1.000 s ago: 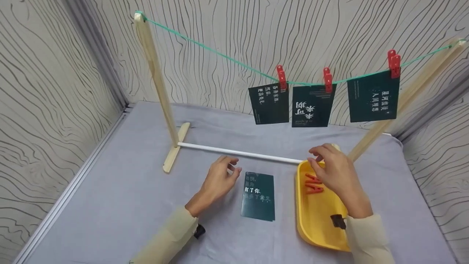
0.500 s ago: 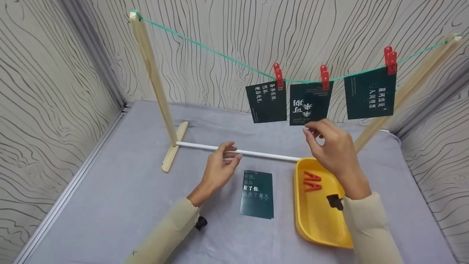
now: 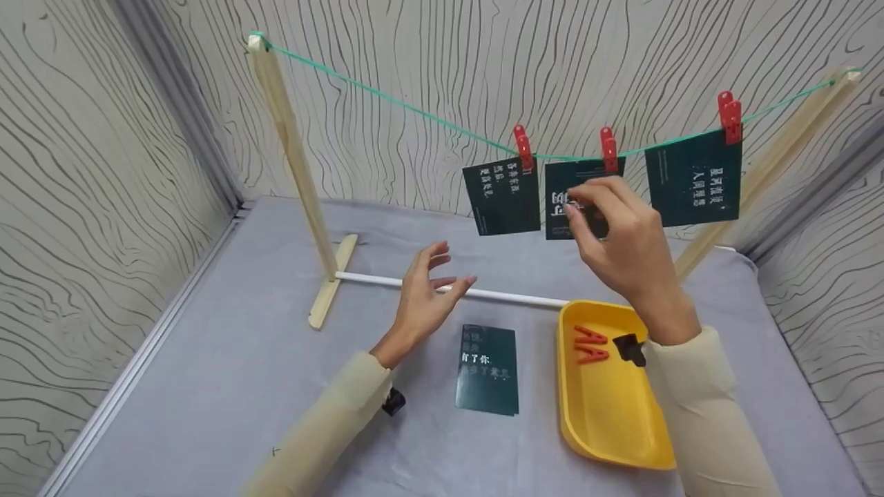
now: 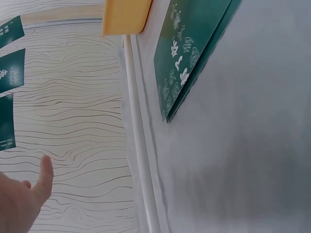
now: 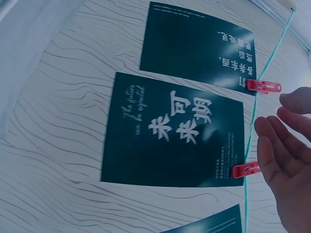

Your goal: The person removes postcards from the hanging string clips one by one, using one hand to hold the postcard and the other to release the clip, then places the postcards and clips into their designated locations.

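Note:
My right hand (image 3: pixel 625 241) is raised in front of the middle dark green card (image 3: pixel 559 176), covering part of it. Its thumb and bent fingers stand apart, with nothing visible between them. In the right wrist view the fingertips are close to the green string, between two red clothespins (image 5: pixel 264 86). Three cards hang from this string (image 3: pixel 387 93), each by a red clothespin (image 3: pixel 730 119). My left hand (image 3: pixel 425 304) hovers by the white rod, thumb spread from loosely bent fingers and holding nothing. Nearest it lies a small stack of green cards (image 3: pixel 487 386) on the cloth.
A yellow tray (image 3: pixel 615 438) at the right contains two red clothespins (image 3: pixel 591 354). Wooden posts (image 3: pixel 293 152) on both sides carry the string. A white rod (image 3: pixel 514 297) joins their bases. Wood-grain panels (image 3: pixel 442 62) stand behind the grey cloth (image 3: pixel 228 359).
My right hand has risen from over the tray to the middle hanging card. The left hand has moved slightly up, and its thumb and fingers have spread wider.

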Demonstrator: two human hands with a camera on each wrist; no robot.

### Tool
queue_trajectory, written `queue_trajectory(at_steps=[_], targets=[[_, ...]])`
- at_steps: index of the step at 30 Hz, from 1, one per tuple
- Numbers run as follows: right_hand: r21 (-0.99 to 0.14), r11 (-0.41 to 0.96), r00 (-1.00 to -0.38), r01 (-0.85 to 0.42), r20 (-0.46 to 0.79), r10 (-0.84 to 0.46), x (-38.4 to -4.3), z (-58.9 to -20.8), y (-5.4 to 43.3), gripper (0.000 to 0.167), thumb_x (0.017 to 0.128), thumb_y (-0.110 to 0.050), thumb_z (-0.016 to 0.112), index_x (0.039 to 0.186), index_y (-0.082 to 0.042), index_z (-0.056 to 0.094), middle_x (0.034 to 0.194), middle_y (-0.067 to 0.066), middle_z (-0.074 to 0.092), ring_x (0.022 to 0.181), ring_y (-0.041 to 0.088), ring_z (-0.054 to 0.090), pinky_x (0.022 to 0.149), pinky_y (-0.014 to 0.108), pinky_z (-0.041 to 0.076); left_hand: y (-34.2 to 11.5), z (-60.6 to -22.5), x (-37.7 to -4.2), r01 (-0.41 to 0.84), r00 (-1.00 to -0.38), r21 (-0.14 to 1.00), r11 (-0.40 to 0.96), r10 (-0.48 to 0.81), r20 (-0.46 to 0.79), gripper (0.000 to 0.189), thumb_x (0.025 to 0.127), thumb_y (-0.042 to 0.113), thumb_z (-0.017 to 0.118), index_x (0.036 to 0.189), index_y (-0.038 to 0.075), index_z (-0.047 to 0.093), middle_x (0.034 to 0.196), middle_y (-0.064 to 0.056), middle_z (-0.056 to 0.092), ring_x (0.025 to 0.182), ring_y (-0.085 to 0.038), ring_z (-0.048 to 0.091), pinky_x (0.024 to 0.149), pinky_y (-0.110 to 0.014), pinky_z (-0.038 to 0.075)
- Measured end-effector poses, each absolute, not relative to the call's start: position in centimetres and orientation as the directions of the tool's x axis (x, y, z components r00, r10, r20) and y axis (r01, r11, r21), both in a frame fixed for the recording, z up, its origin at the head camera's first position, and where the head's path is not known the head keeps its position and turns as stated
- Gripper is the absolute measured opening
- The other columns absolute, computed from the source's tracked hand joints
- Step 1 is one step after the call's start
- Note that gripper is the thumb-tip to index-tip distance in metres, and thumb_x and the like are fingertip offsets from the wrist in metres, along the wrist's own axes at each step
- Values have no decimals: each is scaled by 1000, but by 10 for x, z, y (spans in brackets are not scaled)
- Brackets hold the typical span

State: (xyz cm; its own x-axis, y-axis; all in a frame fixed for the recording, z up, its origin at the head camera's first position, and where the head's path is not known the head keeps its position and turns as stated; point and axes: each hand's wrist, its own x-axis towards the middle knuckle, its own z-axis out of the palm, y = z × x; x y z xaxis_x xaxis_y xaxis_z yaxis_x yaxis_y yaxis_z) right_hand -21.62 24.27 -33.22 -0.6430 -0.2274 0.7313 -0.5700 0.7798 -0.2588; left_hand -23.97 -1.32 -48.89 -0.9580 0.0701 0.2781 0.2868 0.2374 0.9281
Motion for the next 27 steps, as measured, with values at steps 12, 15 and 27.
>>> queue_trajectory(at_steps=[12, 15, 27], targets=[[-191, 783, -584, -592, 771, -254, -229, -301, 232, 46, 103, -22, 69, 140, 1, 60, 142, 21, 64, 137, 34, 59, 118, 47, 50, -11, -488, -250, 309, -950, 929, 202, 101, 294, 74, 91, 27, 84, 152, 9, 46, 148, -12, 56, 137, -24, 60, 104, -30, 60], [-218, 785, -617, -580, 747, -248, -234, -294, 229, 49, 102, -23, 70, 142, 2, 58, 143, 22, 63, 139, 36, 57, 121, 50, 47, -9, -485, -255, 323, -946, 926, 197, 101, 308, 73, 92, 25, 84, 151, 8, 46, 148, -14, 56, 137, -25, 60, 105, -31, 59], [-271, 807, -740, -525, 614, -275, -242, -271, 209, 48, 102, -20, 70, 143, 2, 59, 136, 22, 68, 126, 37, 64, 112, 53, 54, -1, -478, -271, 374, -926, 911, 174, 131, 355, 64, 92, 23, 83, 146, 5, 53, 141, -14, 64, 130, -27, 65, 102, -35, 61]])
